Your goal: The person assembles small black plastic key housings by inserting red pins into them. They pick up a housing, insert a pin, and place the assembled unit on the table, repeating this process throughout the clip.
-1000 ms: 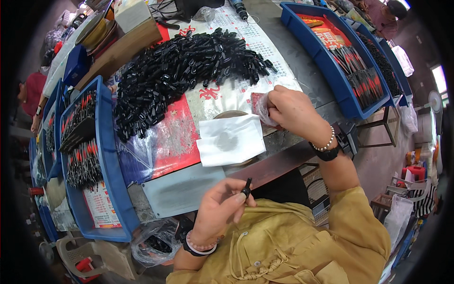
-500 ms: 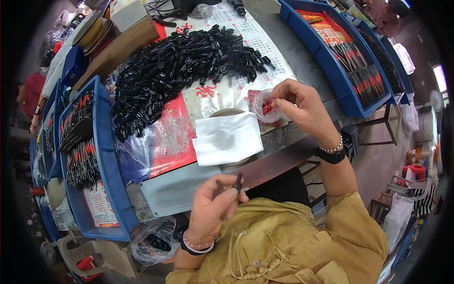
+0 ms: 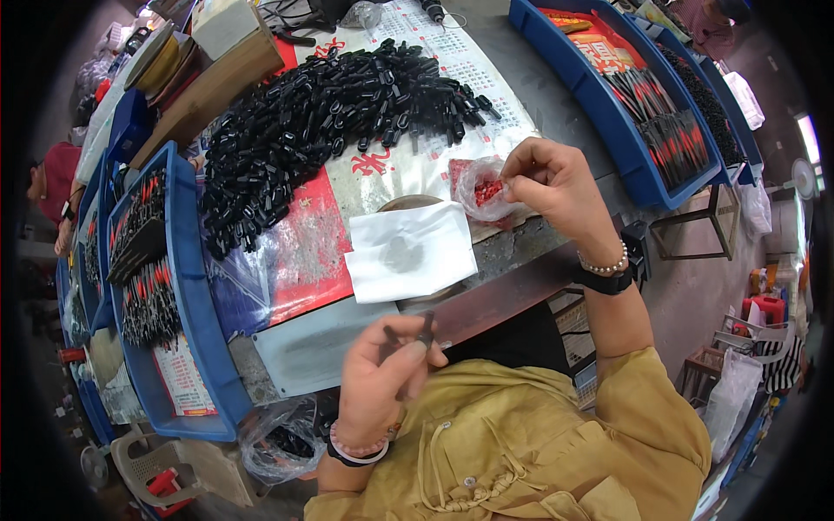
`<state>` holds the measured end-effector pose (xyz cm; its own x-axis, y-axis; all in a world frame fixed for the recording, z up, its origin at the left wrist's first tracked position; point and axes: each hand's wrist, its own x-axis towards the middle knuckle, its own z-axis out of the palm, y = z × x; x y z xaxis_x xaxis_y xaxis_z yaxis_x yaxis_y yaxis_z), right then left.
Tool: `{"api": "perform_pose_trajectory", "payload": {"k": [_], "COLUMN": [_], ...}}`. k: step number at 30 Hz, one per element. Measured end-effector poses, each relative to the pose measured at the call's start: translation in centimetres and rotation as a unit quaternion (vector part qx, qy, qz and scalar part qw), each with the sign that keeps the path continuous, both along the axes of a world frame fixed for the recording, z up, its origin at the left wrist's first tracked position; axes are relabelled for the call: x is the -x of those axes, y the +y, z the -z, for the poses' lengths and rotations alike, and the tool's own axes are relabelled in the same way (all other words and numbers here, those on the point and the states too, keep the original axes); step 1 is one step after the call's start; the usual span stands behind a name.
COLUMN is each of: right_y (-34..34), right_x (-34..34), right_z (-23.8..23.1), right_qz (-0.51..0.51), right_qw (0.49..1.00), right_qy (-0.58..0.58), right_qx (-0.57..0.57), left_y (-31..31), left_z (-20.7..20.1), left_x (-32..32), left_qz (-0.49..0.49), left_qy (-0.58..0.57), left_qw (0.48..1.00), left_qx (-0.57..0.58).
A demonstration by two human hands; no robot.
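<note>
My left hand (image 3: 382,378) is near my chest, its fingers closed on a small black plastic part (image 3: 423,330) held upright. My right hand (image 3: 552,187) reaches over the table edge, with pinched fingertips at the mouth of a small clear bag of tiny red pieces (image 3: 483,188). What sits between those fingertips is too small to see. A white folded cloth (image 3: 408,252) lies just left of the bag. Beyond it a big heap of black plastic parts (image 3: 321,126) spreads over a red and white printed sheet (image 3: 304,243).
A blue tray (image 3: 187,286) with black and red parts stands at the left, another blue tray (image 3: 608,104) at the right. A cardboard box (image 3: 213,87) sits at the back left. Another person's arm (image 3: 61,221) shows at the far left. A plastic bag (image 3: 282,438) hangs below the table.
My right hand has drawn back from the table toward the small bag and now pinches at its opening. My left hand has turned the black part more upright.
</note>
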<state>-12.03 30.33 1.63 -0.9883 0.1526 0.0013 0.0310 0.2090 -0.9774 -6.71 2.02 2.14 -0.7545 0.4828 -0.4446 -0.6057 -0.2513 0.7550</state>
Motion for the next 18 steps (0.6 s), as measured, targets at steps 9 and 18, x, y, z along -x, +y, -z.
{"api": "perform_pose_trajectory", "payload": {"k": [9,18], "right_y": [0.1,-0.6], "right_x": [0.3,0.8], "right_z": [0.2,0.6], "right_qz": [0.001,-0.095], "right_qw": [0.999,0.917], "right_qy": [-0.015,0.023], "right_qx": [0.044,-0.387], "left_y": [-1.3,-0.6], "left_z": [-0.6,-0.7], "left_x": [1.1,0.4], "left_qz": [-0.052,-0.063], "left_qy": [0.086,0.073], "left_qw": [0.994,0.992], "left_qx": [0.039,0.079]}}
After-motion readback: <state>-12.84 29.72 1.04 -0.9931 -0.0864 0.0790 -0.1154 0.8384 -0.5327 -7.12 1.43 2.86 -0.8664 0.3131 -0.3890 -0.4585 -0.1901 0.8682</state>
